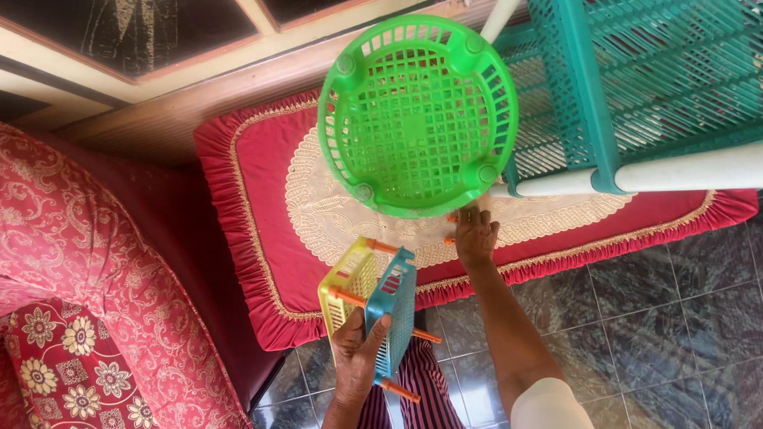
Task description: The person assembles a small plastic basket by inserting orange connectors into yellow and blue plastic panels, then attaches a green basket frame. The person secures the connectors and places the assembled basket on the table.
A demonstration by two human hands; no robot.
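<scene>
My left hand (355, 357) grips a small rack of yellow (347, 287) and blue (395, 306) plastic mesh trays joined by orange rods, held low in the middle. My right hand (475, 235) reaches up under a round green plastic basket (417, 115), fingers at its lower rim near two orange pegs. The green basket is tilted so its perforated inside faces me. It sits against the teal rack.
A teal mesh shelf rack (636, 79) with white tube legs fills the upper right. Beneath lies a red cloth with a cream lace mat (318, 214) on a low table. A red floral sofa (79, 278) stands left. Dark floor tiles (636, 318) lie at lower right.
</scene>
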